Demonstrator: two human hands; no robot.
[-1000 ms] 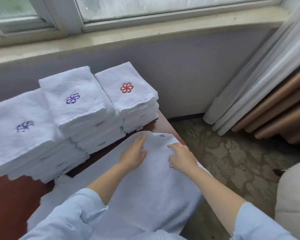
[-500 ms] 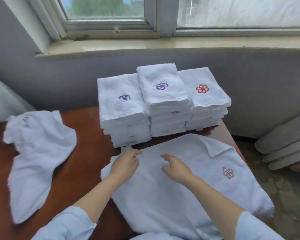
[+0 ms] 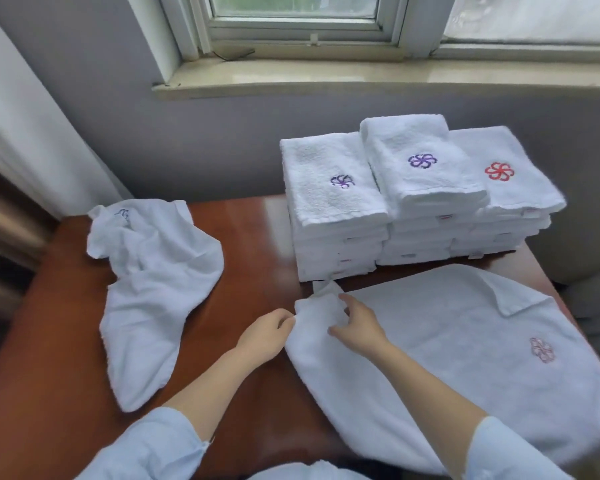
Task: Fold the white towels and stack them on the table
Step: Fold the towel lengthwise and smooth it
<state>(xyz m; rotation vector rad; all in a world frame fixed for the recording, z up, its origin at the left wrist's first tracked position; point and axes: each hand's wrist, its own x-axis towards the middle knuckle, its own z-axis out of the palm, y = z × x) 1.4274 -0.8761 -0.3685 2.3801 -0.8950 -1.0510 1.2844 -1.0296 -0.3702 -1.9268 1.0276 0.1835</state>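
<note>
The spread towel (image 3: 465,341) lies flat on the near right of the table (image 3: 250,237), its far-right corner flipped over; soft, light and limp, it is best taken by its corners; left hand (image 3: 265,336) and right hand (image 3: 359,329) pinch its bunched far-left corner; stacks of folded towels (image 3: 333,188) stand just beyond, crowding the fold; a crumpled towel (image 3: 153,289) lies well to the left.

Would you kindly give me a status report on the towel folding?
Hands: left grip and right grip pinch spread towel at its bunched corner. Towel not yet folded. Three folded stacks behind, crumpled towel left, neither obstructing.
</note>
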